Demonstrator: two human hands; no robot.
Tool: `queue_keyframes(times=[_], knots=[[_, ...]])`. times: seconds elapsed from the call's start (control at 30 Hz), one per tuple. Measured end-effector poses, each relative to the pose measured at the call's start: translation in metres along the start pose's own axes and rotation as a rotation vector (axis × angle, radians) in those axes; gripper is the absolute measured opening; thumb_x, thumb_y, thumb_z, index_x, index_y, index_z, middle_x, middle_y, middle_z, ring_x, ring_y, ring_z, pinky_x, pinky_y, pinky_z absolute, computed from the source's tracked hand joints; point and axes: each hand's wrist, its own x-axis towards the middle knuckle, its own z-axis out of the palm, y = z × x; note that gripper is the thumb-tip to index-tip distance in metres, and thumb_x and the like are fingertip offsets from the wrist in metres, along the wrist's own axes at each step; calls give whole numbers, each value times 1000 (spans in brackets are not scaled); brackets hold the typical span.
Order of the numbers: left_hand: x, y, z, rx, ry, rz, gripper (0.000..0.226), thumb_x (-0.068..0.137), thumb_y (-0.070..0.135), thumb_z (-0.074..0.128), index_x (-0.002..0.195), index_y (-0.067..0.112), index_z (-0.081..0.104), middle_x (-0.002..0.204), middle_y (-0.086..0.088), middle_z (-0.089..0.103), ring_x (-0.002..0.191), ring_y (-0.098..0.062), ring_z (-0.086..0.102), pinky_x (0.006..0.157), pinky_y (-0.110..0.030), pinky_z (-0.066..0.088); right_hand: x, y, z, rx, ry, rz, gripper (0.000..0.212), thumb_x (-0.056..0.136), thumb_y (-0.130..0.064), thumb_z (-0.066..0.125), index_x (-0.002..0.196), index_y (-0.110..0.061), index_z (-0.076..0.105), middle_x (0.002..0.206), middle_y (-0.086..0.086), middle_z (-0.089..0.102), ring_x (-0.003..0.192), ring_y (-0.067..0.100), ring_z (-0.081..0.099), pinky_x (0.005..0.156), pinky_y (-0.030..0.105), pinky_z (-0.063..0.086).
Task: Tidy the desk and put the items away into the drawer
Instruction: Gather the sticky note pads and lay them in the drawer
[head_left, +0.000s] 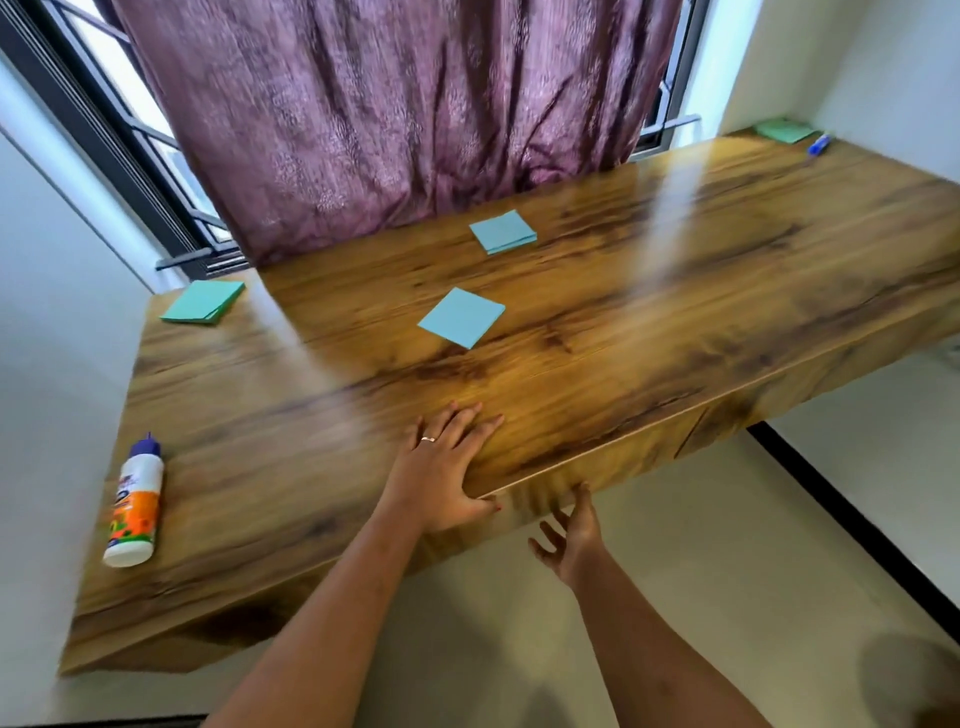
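Left hand (444, 467) lies flat on the desk (322, 447) at the front edge, fingers spread on the wood and thumb hooked over the lip. A ring shows on one finger.

Right hand (569, 540) is lower, just under that edge. One fingertip touches the drawer front (639, 454) and the other fingers are loosely curled and apart. It's blurred, so I cannot tell if anything is gripped. From here the drawer looks shut.

On top I've got:
- a glue bottle (132, 501) lying on its side at the left edge;
- a green paper pad (203, 302) in the far left corner;
- a blue paper square (461, 317) mid-desk, with a blue pad (503, 232) behind it, near the curtain (395, 119);
- another green pad (784, 130) in the far right corner, with a small blue pen-like thing (819, 144) just beside it, too small to name for sure.
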Motion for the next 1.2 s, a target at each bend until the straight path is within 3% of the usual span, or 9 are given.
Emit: queue_keyframes(times=[0.13, 0.4, 0.57, 0.7, 0.9, 0.97, 1.07, 1.13, 1.2], knots=[[2, -2, 2, -20, 19, 15, 100, 70, 70, 55, 147, 45, -3, 159, 10, 2, 147, -17, -3, 118, -51, 1, 5, 10, 15, 110, -7, 31, 59, 90, -70, 28, 124, -25, 46, 129, 3, 51, 125, 28, 47, 105, 55, 37], [7, -5, 1, 17, -13, 42, 103, 68, 77, 53, 146, 47, -8, 159, 11, -3, 147, -19, -8, 117, -55, 1, 13, 15, 14, 229, -23, 61, 81, 79, -82, 29, 129, -22, 50, 131, 4, 55, 116, 23, 54, 99, 41, 40], [8, -6, 1, 23, -14, 41, 104, 67, 80, 51, 146, 46, -8, 160, 9, -1, 147, -20, -7, 117, -56, 5, 8, 18, 11, 257, -38, 60, 84, 77, -83, 32, 130, -20, 50, 128, 5, 56, 115, 23, 54, 88, 37, 43], [9, -6, 0, 34, -38, 20, 109, 56, 94, 32, 145, 48, -8, 160, 10, -3, 147, -18, -9, 117, -54, 5, 4, 23, -1, 253, -14, 58, 86, 75, -84, 35, 130, -19, 51, 129, 4, 56, 117, 24, 54, 77, 34, 45], [10, -3, -4, 19, -100, 9, 119, 45, 100, 20, 147, 46, -9, 160, 9, -8, 147, -19, -12, 117, -54, 1, -26, 21, -30, 175, 112, 0, 74, 89, -72, 25, 144, -22, 34, 143, 5, 46, 125, 27, 48, 104, 50, 34], [9, 2, -5, -3, -131, -36, 115, 51, 95, 28, 147, 43, -9, 160, 8, -10, 147, -20, -13, 116, -55, 0, -42, -1, -36, 146, 298, -136, 63, 96, -60, 26, 145, -21, 30, 144, 7, 42, 131, 32, 42, 108, 52, 31], [-5, 23, -3, -22, -154, -103, 103, 69, 85, 32, 148, 38, -13, 159, 2, -15, 146, -25, -15, 116, -57, 0, -69, -49, -44, 3, 514, -510, 57, 99, -50, 31, 148, -22, 26, 153, 9, 29, 138, 34, 33, 113, 52, 28], [-20, 48, 3, -11, -128, -95, 92, 79, 79, 26, 148, 36, -16, 159, 0, -15, 146, -24, -16, 115, -56, -2, -85, -77, -49, -278, 585, -734, 60, 99, -45, 36, 151, -22, 18, 157, 7, 19, 143, 31, 24, 116, 49, 22], [-36, 79, 8, -67, -90, -81, 82, 85, 73, 21, 147, 35, -16, 158, 2, -17, 145, -22, -19, 114, -54, -8, -97, -87, -53, -711, 604, -845, 64, 99, -40, 40, 153, -19, 12, 160, 7, 13, 146, 29, 16, 117, 45, 18]])
